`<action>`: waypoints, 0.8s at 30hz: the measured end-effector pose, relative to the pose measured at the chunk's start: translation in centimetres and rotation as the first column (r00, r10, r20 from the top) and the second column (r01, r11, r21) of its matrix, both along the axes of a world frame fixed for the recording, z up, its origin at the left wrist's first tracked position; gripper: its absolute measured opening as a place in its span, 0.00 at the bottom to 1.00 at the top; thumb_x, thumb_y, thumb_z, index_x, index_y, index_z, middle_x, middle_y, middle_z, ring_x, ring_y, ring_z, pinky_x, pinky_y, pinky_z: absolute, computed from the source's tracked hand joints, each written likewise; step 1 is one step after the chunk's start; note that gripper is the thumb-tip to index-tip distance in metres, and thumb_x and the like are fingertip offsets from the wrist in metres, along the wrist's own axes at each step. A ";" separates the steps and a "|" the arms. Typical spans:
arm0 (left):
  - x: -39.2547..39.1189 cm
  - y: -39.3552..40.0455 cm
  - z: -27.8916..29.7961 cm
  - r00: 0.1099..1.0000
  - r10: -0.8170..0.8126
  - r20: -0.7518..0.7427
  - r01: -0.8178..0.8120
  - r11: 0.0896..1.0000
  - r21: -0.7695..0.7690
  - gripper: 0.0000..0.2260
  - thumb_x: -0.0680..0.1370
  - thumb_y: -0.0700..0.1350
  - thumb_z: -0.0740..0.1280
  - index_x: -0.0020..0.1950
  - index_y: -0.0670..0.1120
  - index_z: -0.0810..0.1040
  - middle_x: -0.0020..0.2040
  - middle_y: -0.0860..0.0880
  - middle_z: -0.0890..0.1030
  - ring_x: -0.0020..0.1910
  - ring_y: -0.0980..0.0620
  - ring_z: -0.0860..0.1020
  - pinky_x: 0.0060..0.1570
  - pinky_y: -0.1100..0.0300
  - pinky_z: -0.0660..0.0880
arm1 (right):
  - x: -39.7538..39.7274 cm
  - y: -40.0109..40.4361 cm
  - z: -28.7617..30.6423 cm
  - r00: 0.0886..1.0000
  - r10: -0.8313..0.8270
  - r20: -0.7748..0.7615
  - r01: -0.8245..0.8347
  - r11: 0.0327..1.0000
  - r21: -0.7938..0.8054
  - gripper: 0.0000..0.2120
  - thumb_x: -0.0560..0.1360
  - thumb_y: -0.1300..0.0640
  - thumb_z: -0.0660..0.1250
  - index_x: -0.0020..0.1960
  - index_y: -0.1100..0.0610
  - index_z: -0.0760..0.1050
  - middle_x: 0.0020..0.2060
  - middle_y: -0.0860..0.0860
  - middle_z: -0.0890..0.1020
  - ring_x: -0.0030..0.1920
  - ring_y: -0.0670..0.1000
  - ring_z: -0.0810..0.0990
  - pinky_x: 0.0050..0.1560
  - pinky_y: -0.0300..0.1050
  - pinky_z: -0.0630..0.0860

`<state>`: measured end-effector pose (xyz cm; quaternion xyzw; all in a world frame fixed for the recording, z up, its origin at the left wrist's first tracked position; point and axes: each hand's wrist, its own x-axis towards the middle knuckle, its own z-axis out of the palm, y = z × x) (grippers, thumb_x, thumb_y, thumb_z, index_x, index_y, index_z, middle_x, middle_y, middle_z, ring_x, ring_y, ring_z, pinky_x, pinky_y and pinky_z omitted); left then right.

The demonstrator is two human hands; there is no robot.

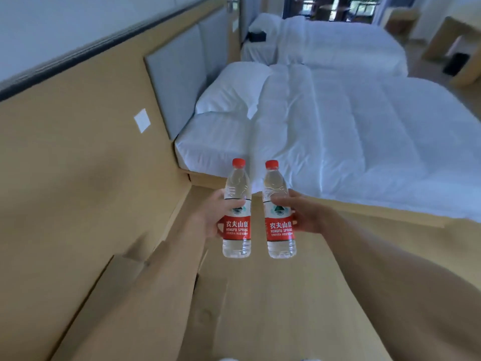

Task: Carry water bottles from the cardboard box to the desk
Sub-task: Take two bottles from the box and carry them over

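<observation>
1. The left hand [208, 217] is wrapped round the left bottle [236, 212] at its label, thumb across the front and fingers curled behind.
2. The right hand [304, 214] grips the right bottle [279, 212] the same way, thumb across the top of the label, fingers hidden behind it.
3. Both bottles are upright, held in the air side by side, near each other but not touching. Each is clear, with a red cap and a red label.
4. Below the hands a cardboard box [125, 295] lies on the floor [299, 295] against the wall [78, 191], its flaps spread; what is inside cannot be made out.
5. Beyond the bottles stands a near bed [351, 142] with white bedding and a pillow [234, 87] at its head end, against a grey headboard [179, 84].
6. A far bed [346, 45], also white, stands past it.
7. A white wall plate [142, 120] sits on the wall left of the headboard.
8. A wooden desk [447, 40] stands at the room's far right side, with a dark bin [455, 64] beneath it.
</observation>
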<state>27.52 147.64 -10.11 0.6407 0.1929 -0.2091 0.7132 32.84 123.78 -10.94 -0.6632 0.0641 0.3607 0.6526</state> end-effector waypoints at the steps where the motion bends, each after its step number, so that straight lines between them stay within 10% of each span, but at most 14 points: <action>1: 0.6 -2.0 0.0 0.999 -0.038 -0.012 0.038 0.999 0.017 0.17 0.75 0.45 0.75 0.62 0.49 0.75 0.53 0.43 0.85 0.43 0.45 0.85 0.38 0.48 0.81 | -0.3 -2.1 0.1 0.999 -0.033 0.009 0.034 0.999 -0.015 0.25 0.72 0.54 0.76 0.65 0.53 0.72 0.53 0.58 0.85 0.48 0.57 0.85 0.44 0.52 0.81; 24: 0.7 -51.6 -2.0 0.684 -0.729 -0.040 0.730 0.682 0.051 0.15 0.76 0.47 0.74 0.61 0.47 0.78 0.52 0.42 0.85 0.44 0.44 0.83 0.43 0.45 0.80 | -18.0 -47.1 -0.1 0.700 -0.714 -0.016 0.709 0.698 -0.107 0.18 0.74 0.54 0.74 0.60 0.60 0.78 0.48 0.57 0.85 0.46 0.56 0.84 0.53 0.58 0.81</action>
